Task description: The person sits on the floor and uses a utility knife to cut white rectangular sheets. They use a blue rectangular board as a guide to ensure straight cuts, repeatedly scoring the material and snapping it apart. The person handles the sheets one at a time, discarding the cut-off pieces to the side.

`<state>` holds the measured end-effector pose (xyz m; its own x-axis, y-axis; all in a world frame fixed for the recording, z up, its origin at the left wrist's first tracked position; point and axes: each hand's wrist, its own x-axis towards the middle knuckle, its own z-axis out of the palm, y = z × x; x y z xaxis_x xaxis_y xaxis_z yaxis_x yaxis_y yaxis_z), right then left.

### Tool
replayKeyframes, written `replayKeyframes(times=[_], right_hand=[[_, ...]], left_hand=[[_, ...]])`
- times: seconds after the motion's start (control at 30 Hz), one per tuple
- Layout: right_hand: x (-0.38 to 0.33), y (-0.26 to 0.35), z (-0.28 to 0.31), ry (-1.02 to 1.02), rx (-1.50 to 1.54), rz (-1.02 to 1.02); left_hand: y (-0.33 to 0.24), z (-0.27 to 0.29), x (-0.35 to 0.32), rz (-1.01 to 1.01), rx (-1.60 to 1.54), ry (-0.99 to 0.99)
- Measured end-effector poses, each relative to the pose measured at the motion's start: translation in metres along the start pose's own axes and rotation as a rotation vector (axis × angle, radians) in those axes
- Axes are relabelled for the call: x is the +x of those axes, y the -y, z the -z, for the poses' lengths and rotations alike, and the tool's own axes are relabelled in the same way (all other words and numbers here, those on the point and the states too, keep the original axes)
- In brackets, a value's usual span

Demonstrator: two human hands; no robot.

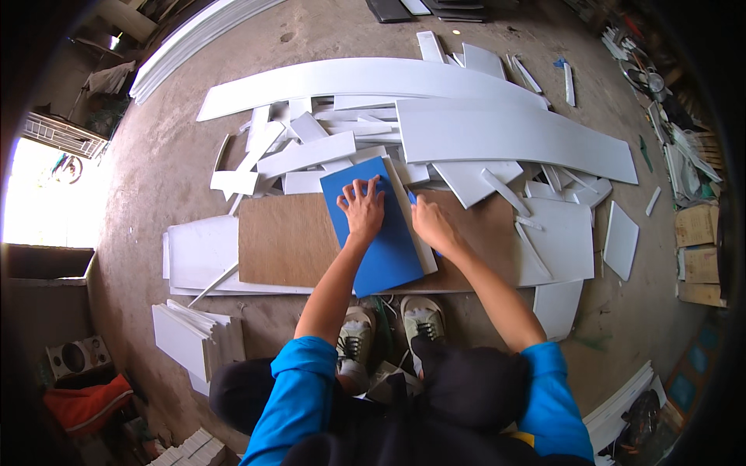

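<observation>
My left hand (363,208) presses on a blue rectangular board (388,252), its fingers spread over the upper part. Under the board's right side shows the strip of a white panel (423,252). Along that edge, my right hand (435,223) is closed around a slim blue tool (412,197) that looks like a utility knife; its blade is hidden. Both boards lie slantwise across a brown wooden sheet (284,241), which rests on larger white panels (203,252).
Beyond the brown sheet lies a heap of white offcuts (307,159), topped by long white panels (513,136). Standing white pieces (183,338) are at the left near my legs. My shoes (423,318) are just below the work sheet. Cardboard boxes (697,245) line the right side.
</observation>
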<state>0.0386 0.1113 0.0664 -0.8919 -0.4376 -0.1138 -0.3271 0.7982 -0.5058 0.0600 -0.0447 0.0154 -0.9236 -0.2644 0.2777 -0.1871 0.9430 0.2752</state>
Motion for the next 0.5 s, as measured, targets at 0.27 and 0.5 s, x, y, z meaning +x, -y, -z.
replayKeyframes(times=[0.27,0.5], right_hand=[[0.074,-0.008,-0.035,-0.001,0.052,-0.074],[0.072,-0.017,-0.013,0.127,0.633,-0.195]], left_hand=[[-0.001,-0.021,0.051,-0.058,-0.019,-0.137],[0.015,-0.023,0.065,-0.027,-0.098,0.033]])
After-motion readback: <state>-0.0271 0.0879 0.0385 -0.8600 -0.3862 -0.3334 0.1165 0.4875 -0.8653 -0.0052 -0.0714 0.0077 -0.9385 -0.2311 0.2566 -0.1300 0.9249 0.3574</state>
